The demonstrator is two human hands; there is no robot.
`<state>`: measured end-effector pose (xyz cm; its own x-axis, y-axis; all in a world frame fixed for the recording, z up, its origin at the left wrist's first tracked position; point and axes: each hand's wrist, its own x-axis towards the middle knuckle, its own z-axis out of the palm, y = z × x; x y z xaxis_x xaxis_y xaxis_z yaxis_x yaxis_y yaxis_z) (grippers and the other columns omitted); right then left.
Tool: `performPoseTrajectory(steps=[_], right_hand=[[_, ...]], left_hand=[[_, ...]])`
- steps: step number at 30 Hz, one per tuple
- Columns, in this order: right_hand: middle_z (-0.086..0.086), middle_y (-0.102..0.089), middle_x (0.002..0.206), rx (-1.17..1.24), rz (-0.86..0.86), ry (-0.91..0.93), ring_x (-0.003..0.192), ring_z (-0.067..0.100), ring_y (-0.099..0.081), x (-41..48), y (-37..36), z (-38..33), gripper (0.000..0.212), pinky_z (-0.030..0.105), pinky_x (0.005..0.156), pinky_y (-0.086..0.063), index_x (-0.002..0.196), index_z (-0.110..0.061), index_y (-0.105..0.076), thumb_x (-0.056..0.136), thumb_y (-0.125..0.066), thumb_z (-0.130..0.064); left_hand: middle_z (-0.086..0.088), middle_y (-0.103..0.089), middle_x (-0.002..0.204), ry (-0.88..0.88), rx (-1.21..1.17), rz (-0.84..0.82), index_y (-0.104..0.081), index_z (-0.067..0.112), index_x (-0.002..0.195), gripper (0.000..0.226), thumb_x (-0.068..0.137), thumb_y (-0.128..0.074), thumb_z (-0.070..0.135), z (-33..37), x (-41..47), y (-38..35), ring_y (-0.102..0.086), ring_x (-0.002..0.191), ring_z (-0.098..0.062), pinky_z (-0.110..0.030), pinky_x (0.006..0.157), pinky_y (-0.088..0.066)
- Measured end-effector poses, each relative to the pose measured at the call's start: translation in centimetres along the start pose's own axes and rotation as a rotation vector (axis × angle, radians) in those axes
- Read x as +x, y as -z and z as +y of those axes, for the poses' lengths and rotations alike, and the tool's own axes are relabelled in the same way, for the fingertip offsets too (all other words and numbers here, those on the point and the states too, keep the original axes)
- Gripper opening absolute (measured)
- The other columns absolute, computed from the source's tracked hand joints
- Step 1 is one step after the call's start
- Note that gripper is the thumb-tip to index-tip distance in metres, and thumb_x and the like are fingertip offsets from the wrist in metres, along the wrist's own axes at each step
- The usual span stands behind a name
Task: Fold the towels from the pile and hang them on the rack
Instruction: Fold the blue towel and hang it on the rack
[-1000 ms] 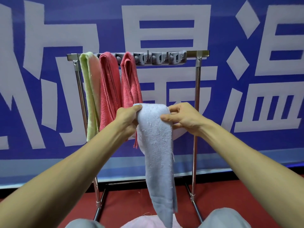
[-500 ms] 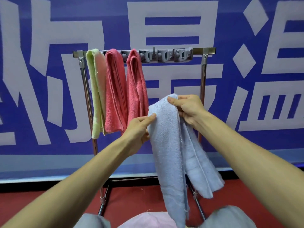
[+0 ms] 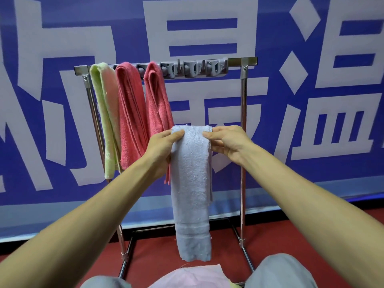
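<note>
A pale blue towel [image 3: 191,183] hangs folded into a long narrow strip in front of me. My left hand [image 3: 161,149] pinches its top left corner and my right hand [image 3: 226,145] pinches its top right corner. Behind it stands a metal rack [image 3: 243,125] with a grey clip bar [image 3: 195,69] along its top rail. Three folded towels hang on the left part of the rail: a green and pink towel [image 3: 106,113], a red towel [image 3: 129,113] and a second red towel [image 3: 159,100]. The right part of the rail is bare.
A pink towel [image 3: 191,277] lies on my lap between my grey-trousered knees [image 3: 278,271]. A blue banner with large white characters [image 3: 207,28] fills the wall behind the rack. The floor [image 3: 270,235] is red.
The blue towel was spread with a loose flap on the right; now it is folded into one narrow strip. My left hand has come up level with my right at the top edge.
</note>
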<state>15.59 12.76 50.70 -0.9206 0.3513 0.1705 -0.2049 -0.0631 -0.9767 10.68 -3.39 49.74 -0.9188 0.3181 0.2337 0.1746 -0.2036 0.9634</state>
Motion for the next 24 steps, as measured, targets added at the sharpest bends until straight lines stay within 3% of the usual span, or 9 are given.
performPoseTrajectory(steps=[6,10,14,16,18,22,24], right_hand=[[0.004,-0.067,0.063,-0.209,0.091,0.102,0.048,0.011,-0.06,0.0,0.8,0.2,0.022,0.022,0.048,-0.051,0.081,-0.004,-0.071,0.084,-0.072,-0.026],[0.004,-0.068,0.079,-0.354,0.135,0.215,0.064,0.012,-0.06,0.9,1.4,0.0,0.022,0.024,0.063,-0.054,0.09,-0.007,-0.069,0.088,-0.066,-0.029],[0.001,-0.067,0.096,-0.295,-0.224,0.107,0.08,0.009,-0.061,1.0,0.3,-0.6,0.03,0.024,0.072,-0.05,0.112,-0.007,-0.065,0.096,-0.054,-0.029],[0.002,-0.066,0.09,-0.202,-0.386,0.04,0.08,0.011,-0.058,1.1,-0.4,-0.6,0.029,0.024,0.072,-0.048,0.108,-0.004,-0.067,0.097,-0.052,-0.027],[0.008,-0.063,0.091,-0.151,-0.437,0.01,0.082,0.016,-0.055,1.4,-0.7,-0.4,0.027,0.027,0.074,-0.047,0.106,-0.003,-0.067,0.095,-0.055,-0.025],[0.017,-0.047,0.093,-0.061,-0.535,-0.016,0.085,0.027,-0.042,1.9,-0.2,-0.5,0.032,0.029,0.078,-0.039,0.109,-0.009,-0.07,0.094,-0.056,-0.033],[0.012,-0.062,0.088,-0.038,-0.578,0.011,0.081,0.018,-0.057,1.9,0.5,-0.7,0.028,0.024,0.077,-0.047,0.113,-0.005,-0.066,0.095,-0.051,-0.021]], left_hand=[[-0.003,-0.07,0.083,-0.058,0.128,-0.038,-0.066,0.006,0.099,0.013,0.094,-0.057,0.014,1.1,1.1,-0.1,-0.065,0.07,-0.013,-0.02,0.061,-0.054],[-0.009,-0.067,0.091,-0.123,0.398,-0.204,-0.064,-0.001,0.103,0.016,0.095,-0.055,0.01,2.1,1.3,0.8,-0.063,0.084,-0.019,-0.034,0.082,-0.052],[-0.012,-0.064,0.091,-0.123,0.487,-0.337,-0.062,-0.007,0.105,0.018,0.094,-0.052,0.003,3.6,0.7,0.7,-0.059,0.087,-0.023,-0.035,0.086,-0.049],[-0.018,-0.065,0.099,-0.127,0.468,-0.361,-0.062,-0.008,0.109,0.022,0.092,-0.052,0.003,4.1,0.6,0.7,-0.06,0.093,-0.026,-0.04,0.093,-0.048],[-0.022,-0.064,0.104,-0.132,0.458,-0.364,-0.06,-0.01,0.111,0.027,0.091,-0.053,0.006,4.5,0.8,0.9,-0.06,0.095,-0.028,-0.043,0.096,-0.047],[-0.014,-0.066,0.093,-0.136,0.37,-0.355,-0.06,-0.012,0.111,0.026,0.095,-0.051,0.006,5.0,1.5,1.2,-0.062,0.083,-0.021,-0.028,0.075,-0.052],[-0.011,-0.066,0.087,-0.13,0.333,-0.36,-0.059,-0.012,0.112,0.027,0.095,-0.051,0.006,5.0,2.0,1.2,-0.063,0.076,-0.017,-0.025,0.068,-0.052]])
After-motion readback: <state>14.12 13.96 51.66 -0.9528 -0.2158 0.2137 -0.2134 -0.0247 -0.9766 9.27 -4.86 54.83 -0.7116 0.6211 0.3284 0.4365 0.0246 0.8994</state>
